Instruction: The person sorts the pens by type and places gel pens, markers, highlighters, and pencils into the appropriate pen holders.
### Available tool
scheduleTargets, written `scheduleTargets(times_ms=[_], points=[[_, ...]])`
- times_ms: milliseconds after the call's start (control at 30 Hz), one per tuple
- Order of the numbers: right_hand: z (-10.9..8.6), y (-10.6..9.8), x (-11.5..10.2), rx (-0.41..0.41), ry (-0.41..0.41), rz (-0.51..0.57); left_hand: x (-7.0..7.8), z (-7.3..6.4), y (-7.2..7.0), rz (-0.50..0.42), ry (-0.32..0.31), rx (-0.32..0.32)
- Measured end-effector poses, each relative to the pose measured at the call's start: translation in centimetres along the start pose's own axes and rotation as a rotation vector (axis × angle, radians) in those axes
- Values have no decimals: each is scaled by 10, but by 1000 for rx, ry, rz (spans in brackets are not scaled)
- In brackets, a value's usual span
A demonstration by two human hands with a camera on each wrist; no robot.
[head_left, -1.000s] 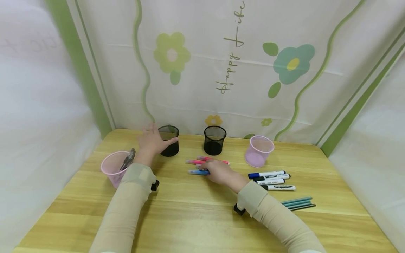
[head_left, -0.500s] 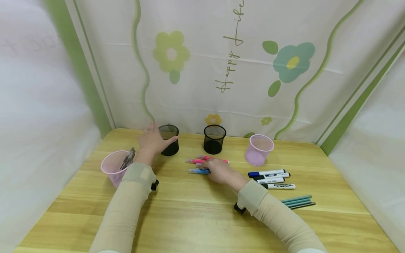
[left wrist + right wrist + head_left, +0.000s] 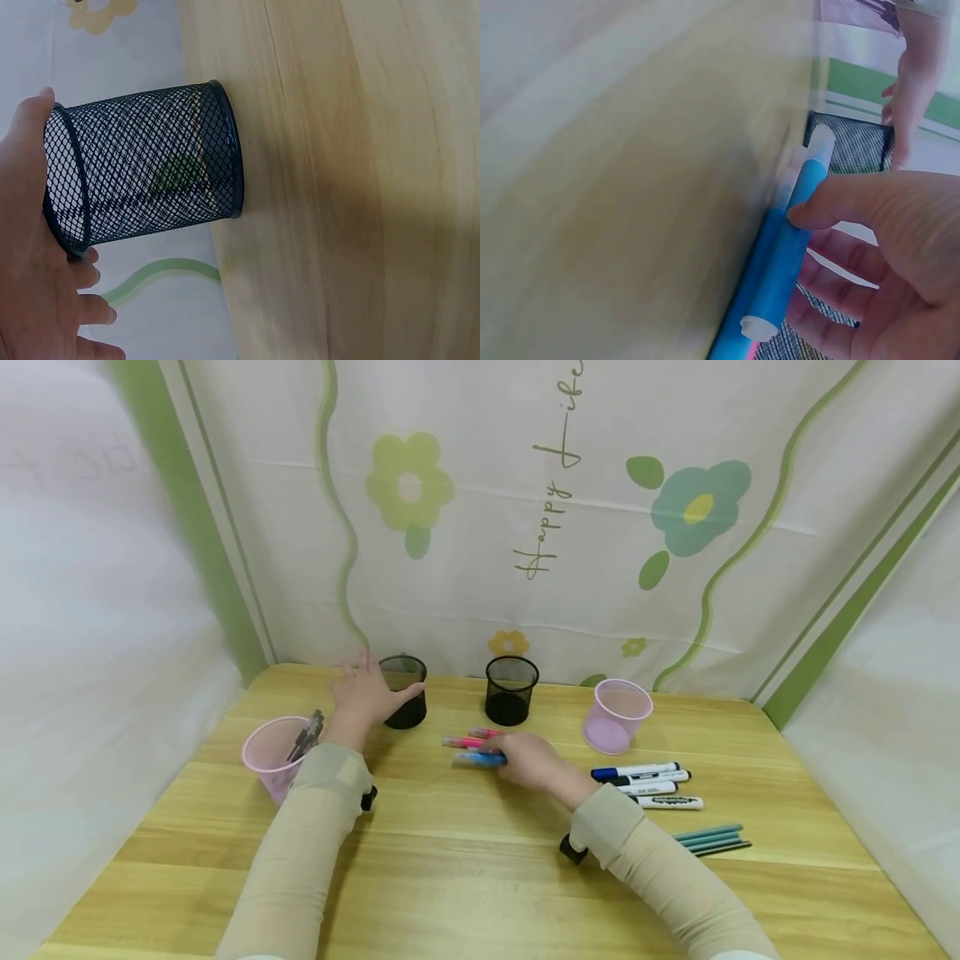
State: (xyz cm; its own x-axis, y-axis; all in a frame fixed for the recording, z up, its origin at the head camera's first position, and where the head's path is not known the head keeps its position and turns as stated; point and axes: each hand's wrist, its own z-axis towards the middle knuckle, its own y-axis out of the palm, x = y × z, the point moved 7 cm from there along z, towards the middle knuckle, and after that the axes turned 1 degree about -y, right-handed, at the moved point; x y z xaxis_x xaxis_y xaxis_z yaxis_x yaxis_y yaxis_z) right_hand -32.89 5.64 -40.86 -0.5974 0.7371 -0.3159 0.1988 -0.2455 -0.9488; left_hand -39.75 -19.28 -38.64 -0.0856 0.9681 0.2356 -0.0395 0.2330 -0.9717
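My left hand (image 3: 365,697) is at the left black mesh pen cup (image 3: 407,714), fingers spread and thumb reaching across its front. In the left wrist view, that hand's thumb and fingers lie on either side of the upright cup's rim. My right hand (image 3: 528,760) pinches a blue marker (image 3: 780,259) between thumb and fingers, just above the table. Close under it in the right wrist view is a second blue marker (image 3: 735,326). Pink markers (image 3: 462,742) lie just behind the right hand, partly covered by it.
A second black mesh cup (image 3: 507,706) stands at the back middle, a pink cup (image 3: 609,735) to its right. Several whiteboard markers (image 3: 652,789) and teal pencils (image 3: 708,839) lie at right. At left, another pink cup (image 3: 270,768) holds dark pens (image 3: 306,737).
My right hand has taken hold of a blue marker and raised it slightly, shifting a little to the right. The left hand has stayed at the black cup.
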Motion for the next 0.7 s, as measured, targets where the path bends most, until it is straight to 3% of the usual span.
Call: scheduleTargets(times_ms=[433,700], points=[[2,-16,7,31,26,50,2,-3,-1,28,-1,-1],[12,-34,10,94,18,161,2,-2,-1,29,-3,2]])
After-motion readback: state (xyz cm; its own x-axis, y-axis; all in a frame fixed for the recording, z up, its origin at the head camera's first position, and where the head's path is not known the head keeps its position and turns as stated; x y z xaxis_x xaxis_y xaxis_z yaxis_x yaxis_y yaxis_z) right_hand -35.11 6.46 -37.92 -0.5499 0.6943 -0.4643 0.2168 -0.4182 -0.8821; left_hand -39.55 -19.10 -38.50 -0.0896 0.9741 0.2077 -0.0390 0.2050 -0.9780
